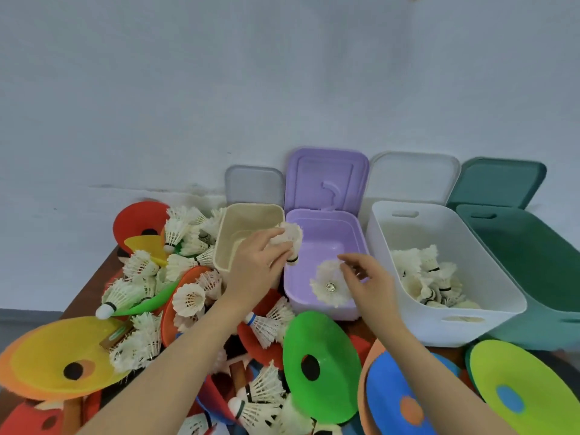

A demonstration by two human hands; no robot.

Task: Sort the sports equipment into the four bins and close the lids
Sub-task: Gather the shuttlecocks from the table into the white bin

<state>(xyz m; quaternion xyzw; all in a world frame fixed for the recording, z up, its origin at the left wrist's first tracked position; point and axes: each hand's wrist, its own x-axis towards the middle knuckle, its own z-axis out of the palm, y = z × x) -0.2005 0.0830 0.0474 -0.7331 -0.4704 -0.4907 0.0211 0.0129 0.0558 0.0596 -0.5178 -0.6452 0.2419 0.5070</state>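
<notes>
Over purple bin (320, 304): left hand (255, 262) grips shuttlecock (290, 238); right hand (367, 282) fingers loosely spread, empty.

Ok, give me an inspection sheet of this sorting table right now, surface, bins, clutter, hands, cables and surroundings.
Surface: brown table, mostly buried.
Job's things: cream bin, purple bin, white bin, green bin, all lids open; shuttlecocks in white bin.
Clutter: mixed pile of shuttlecocks and coloured disc cones.
Grippers: left hand holds a shuttlecock; right hand touches a second shuttlecock over the purple bin, grip unclear.
Cables: nothing seen.
Surroundings: pale wall.
</notes>
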